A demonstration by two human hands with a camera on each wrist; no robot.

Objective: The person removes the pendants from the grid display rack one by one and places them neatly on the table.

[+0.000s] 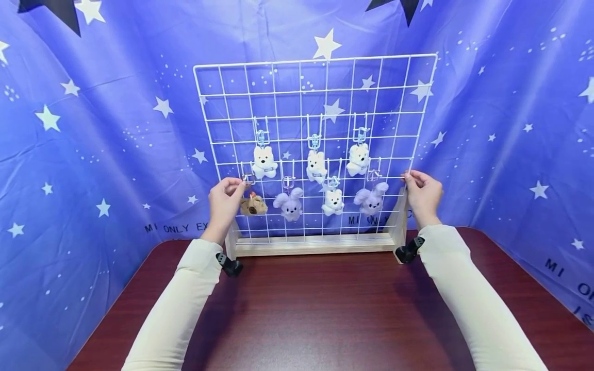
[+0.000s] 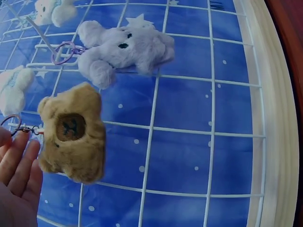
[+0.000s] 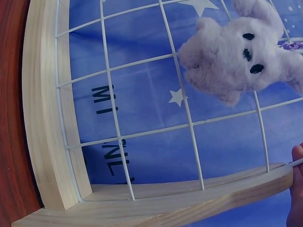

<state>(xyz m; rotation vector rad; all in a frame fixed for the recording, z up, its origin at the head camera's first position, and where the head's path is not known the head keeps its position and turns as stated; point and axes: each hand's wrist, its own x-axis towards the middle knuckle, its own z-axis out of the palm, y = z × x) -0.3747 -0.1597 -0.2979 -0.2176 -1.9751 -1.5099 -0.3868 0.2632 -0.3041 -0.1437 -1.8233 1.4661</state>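
Left hand (image 1: 226,201) on the brown plush keychain (image 2: 73,146), right hand (image 1: 424,196) on the white wire grid (image 1: 327,60).
I see the left fingers pinching the metal ring (image 2: 20,121) at the lower row's left end, but I can't tell whether it sits on its hook; the left wrist view cuts those fingers off. The right fingers pinch the grid's right edge, and its wrist camera gives me only a sliver of hand. A purple bunny keychain (image 2: 125,49) hangs just beside the brown one, a white bear keychain (image 1: 264,163) above. Black wrist cameras (image 1: 229,265) block parts of the wooden stand (image 1: 315,249) on the tabletop (image 1: 315,314).
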